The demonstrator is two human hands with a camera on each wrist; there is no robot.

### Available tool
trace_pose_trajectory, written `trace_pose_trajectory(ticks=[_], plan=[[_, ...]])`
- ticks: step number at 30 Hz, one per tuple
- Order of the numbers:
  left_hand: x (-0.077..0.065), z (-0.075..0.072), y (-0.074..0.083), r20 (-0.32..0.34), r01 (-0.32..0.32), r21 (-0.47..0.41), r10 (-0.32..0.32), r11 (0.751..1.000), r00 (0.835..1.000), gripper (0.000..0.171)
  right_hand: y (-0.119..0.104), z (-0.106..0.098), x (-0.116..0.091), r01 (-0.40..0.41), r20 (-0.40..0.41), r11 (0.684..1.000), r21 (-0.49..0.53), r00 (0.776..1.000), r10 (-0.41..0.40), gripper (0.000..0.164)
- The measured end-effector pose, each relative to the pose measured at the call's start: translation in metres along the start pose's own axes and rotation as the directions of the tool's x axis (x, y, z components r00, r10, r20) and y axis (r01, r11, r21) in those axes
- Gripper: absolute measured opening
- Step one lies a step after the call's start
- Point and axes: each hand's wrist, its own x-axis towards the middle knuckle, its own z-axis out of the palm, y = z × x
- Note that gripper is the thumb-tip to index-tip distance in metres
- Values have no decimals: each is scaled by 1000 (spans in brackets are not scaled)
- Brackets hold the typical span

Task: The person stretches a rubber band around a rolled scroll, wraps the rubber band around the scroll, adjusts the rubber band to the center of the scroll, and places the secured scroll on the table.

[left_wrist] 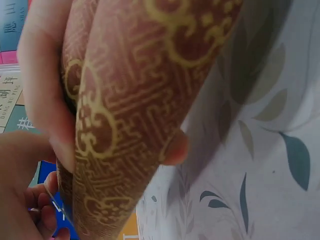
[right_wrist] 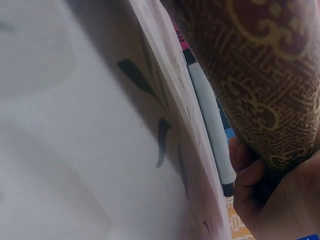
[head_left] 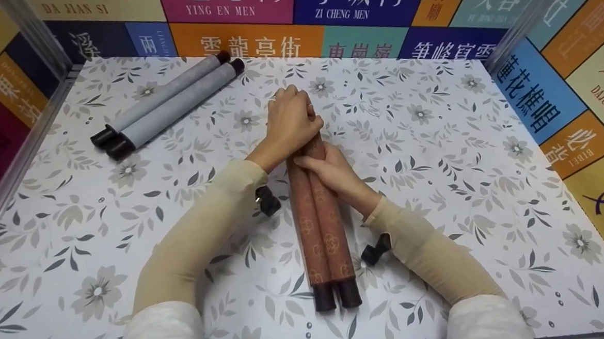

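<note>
A reddish-brown scroll with gold pattern lies rolled from both sides, its two rolls side by side, dark knobs towards me. My left hand curls over its far end, with a ring on one finger. Just nearer, my right hand grips the rolls from the right, thumb across the top. The far knobs are hidden by my left hand in the head view. Up close, the patterned scroll fills much of the left wrist view; a thin pale line shows beside the lower fingers. The right wrist view shows curled fingers around the scroll's narrow end.
Two grey scrolls with black knobs lie side by side at the back left. A white floral cloth covers the table. Colourful panels with printed characters stand along the back and both sides.
</note>
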Motion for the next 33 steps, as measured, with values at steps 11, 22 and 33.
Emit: trace_pose_trajectory(ticks=[11, 22, 33], plan=[[4, 8, 1, 96, -30, 201, 11, 979, 995, 23, -5, 9, -4, 22, -2, 949, -313, 1000, -24, 56], [-15, 4, 4, -9, -61, -49, 61, 997, 998, 24, -8, 7, 1, 62, -68, 998, -7, 996, -62, 54], [-16, -14, 1, -39, 70, -380, -92, 922, 995, 31, -23, 5, -2, 73, -46, 997, -7, 996, -73, 51]])
